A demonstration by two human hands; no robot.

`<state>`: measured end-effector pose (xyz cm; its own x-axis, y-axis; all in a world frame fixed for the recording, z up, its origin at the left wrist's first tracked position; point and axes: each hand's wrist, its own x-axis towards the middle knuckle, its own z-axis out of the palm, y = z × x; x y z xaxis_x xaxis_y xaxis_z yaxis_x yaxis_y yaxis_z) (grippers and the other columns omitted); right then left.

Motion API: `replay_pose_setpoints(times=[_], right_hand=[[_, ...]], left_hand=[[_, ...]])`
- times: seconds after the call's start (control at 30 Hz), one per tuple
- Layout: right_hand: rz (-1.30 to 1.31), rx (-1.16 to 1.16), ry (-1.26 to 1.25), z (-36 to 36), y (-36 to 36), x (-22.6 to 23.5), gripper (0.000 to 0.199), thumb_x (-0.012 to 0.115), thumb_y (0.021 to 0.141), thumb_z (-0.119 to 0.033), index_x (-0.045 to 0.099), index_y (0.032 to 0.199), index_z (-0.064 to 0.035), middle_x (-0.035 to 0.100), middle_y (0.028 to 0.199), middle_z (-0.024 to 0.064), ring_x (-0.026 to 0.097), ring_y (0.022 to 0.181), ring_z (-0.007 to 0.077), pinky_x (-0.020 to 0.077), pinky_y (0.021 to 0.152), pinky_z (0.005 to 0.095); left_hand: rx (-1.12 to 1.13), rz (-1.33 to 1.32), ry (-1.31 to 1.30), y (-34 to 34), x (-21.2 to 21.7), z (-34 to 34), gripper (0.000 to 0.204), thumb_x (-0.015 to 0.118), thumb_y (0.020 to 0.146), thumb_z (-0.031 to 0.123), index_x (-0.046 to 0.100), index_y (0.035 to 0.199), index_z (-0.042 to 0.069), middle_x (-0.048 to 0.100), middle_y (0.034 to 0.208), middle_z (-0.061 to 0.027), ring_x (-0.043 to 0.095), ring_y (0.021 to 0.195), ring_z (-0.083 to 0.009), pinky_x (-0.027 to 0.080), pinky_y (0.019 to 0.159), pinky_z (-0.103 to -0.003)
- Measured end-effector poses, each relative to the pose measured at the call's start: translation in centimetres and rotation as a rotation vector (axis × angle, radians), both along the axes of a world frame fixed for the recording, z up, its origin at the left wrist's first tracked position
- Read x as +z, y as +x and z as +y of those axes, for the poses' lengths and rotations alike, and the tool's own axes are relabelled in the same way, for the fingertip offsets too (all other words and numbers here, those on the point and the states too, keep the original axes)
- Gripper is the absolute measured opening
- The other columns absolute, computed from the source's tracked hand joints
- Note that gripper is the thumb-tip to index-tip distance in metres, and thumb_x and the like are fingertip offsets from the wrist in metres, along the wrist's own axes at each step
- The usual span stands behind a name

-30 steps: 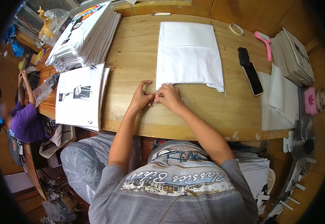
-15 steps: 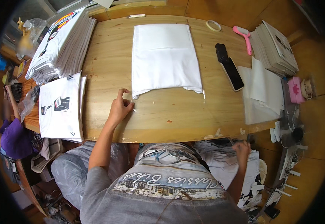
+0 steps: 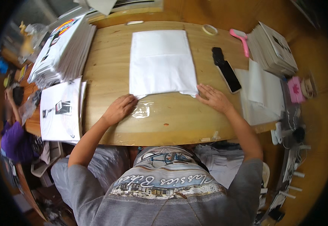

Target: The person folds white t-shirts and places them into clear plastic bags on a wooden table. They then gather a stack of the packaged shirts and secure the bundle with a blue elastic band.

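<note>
- Far left, beyond the table edge: another person in a purple top (image 3: 10,141), seated low, arm raised, hand near the head.
- Stack of printed sheets (image 3: 63,51) on the upper left of the wooden table (image 3: 107,67), piled high and fanned at the edges.
- Just below that stack, a white packet with a dark printed figure (image 3: 60,111), overhanging the table's left rim.
- Left hand (image 3: 119,109) flat-ish on the wood, fingers curled and touching the near left corner of the folded white cloth (image 3: 160,62) — not clenched, gripping nothing that can be made out.
- Clear plastic film (image 3: 143,110) glinting on the wood just right of that hand, below the cloth's near edge.
- Folded white cloth lying flat at the table's middle, far edge near the back rim, near edge between the two hands.
- Right hand (image 3: 213,98) open, palm down, fingers spread, fingertips touching the cloth's near right corner.
- Black phone-like slab (image 3: 230,76) just beyond the right hand, a smaller black piece above it.
- Tape ring (image 3: 209,29) and pink-handled tool (image 3: 241,39) near the back edge.
- White sheets (image 3: 262,94) and a grey stack of packets (image 3: 273,49) at the right — well apart from the cloth.
</note>
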<state>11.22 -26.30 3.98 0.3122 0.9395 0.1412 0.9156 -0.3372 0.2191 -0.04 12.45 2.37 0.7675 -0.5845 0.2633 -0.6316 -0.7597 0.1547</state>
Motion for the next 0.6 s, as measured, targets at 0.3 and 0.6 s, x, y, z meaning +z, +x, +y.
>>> replay_pose_setpoints(times=[0.3, 0.6], right_hand=[[0.127, 0.349, 0.122, 2.6, 1.2, -0.5, 0.012, 0.054, 0.065, -0.004, 0.049, 0.076, -0.0070, 0.052, 0.099, 0.0185, 0.052, 0.089, 0.0304, 0.0448, 0.075, 0.0335], [0.971, -0.489, 1.049, 3.7, 1.1, -5.1, 0.008, 0.046, 0.081, -0.004, 0.052, 0.078, 0.0006, 0.055, 0.071, 0.0049, 0.050, 0.064, 0.0105, 0.0410, 0.060, 0.0222]], left_hand=[[-0.027, 0.172, -0.179, -0.1, -0.3, 1.1, 0.034, 0.053, 0.067, 0.004, 0.046, 0.100, 0.001, 0.047, 0.104, -0.0137, 0.046, 0.098, -0.0269, 0.040, 0.083, -0.032], [0.130, 0.304, -0.370, 0.0, -0.7, 1.0, 0.021, 0.054, 0.068, 0.003, 0.046, 0.088, 0.002, 0.052, 0.092, -0.0129, 0.050, 0.086, -0.0283, 0.042, 0.074, -0.034]])
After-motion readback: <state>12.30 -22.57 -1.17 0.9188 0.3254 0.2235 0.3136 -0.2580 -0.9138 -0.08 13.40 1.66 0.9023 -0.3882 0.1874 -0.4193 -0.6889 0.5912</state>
